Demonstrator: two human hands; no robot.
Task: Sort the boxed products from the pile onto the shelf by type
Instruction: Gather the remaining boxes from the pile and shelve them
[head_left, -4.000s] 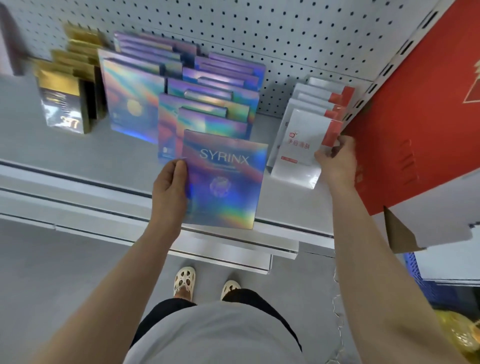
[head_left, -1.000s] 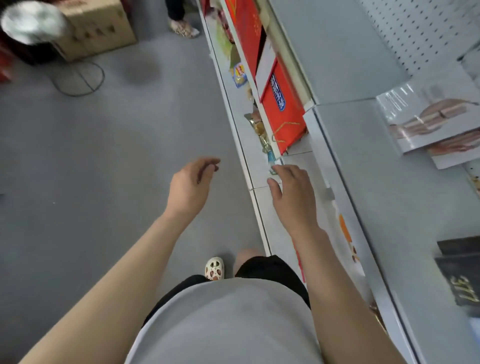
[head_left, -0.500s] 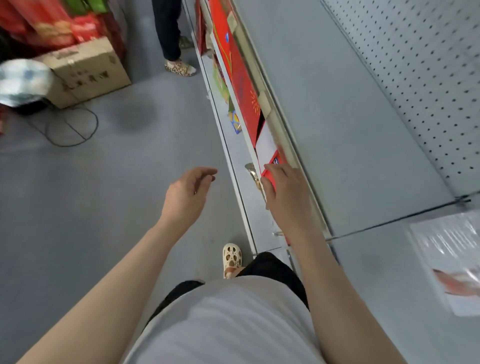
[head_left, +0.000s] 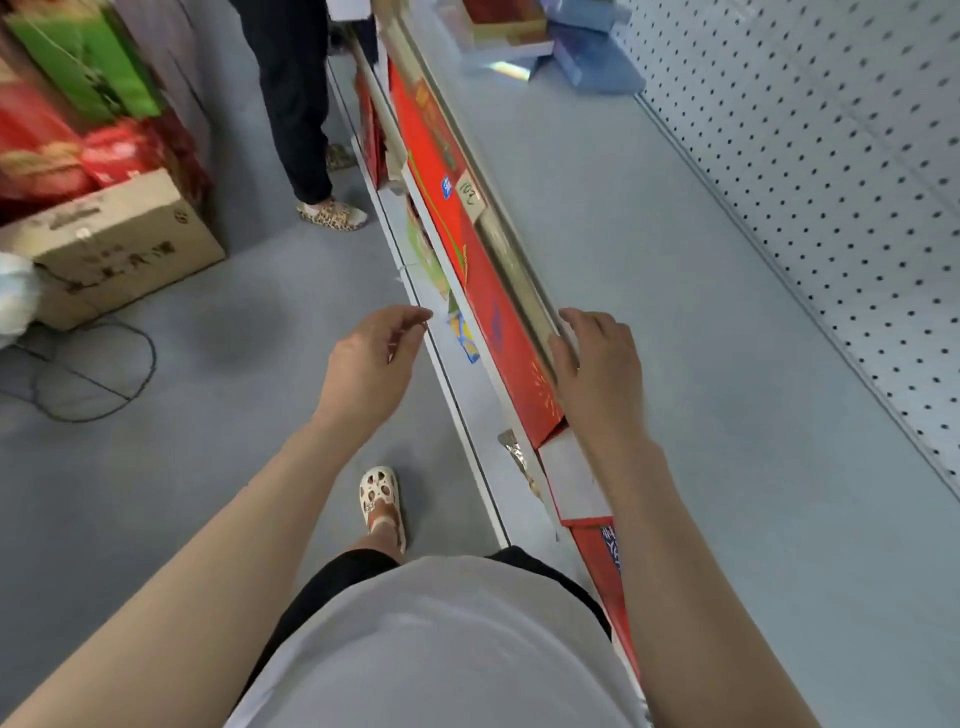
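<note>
Hands (head_left: 371, 358) (head_left: 597, 364) empty, fingers loosely curled, above smooth grey metal shelf (head_left: 675, 312) edge.

Both bare forearms reach forward from the bottom of the view, with the hands apart and at about the same height. The left hand (head_left: 371, 358) hangs in the air with its fingers loosely curled and the fingertips near the thumb, holding nothing. The right hand (head_left: 597, 364) is palm down with relaxed, slightly spread fingers, also empty.
</note>
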